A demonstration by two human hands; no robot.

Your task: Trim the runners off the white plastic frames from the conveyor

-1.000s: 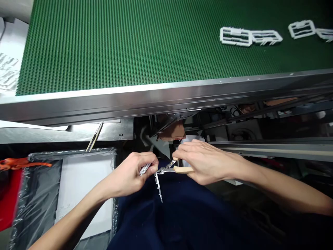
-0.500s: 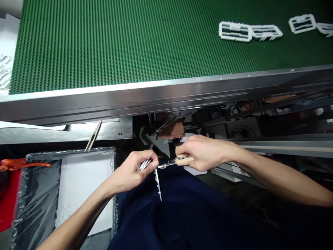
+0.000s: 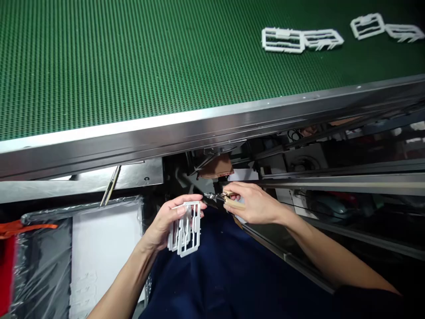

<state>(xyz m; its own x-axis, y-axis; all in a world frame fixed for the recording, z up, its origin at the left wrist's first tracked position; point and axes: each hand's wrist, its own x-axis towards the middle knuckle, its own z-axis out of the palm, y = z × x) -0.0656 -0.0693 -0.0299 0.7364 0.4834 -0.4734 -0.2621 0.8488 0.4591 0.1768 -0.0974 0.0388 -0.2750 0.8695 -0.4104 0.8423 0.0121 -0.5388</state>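
Note:
My left hand (image 3: 169, 219) holds several white plastic frames (image 3: 190, 230), stacked and fanned a little, with their slotted faces turned up toward me. My right hand (image 3: 254, 201) is wrapped around the cream handles of a pair of nippers (image 3: 234, 204). The metal jaws point left, close to the fingertips of my left hand; whether they touch anything I cannot tell. Over on the green conveyor belt (image 3: 133, 62) lie two joined pairs of the same white frames, a nearer pair (image 3: 283, 40) and a farther pair (image 3: 368, 26).
The belt's metal edge (image 3: 199, 119) runs across in front of me. At left, a utility knife (image 3: 110, 185) lies by a plastic-lined box (image 3: 43, 261) with a white sheet (image 3: 102, 248) inside. An orange-handled tool (image 3: 29, 228) rests on the box's left side. Metal rails (image 3: 332, 184) stretch to the right.
The frames in my left hand have turned from edge-on to face-up. The nippers have drawn slightly up and away from them. The view has shifted, and the belt pieces appear farther left.

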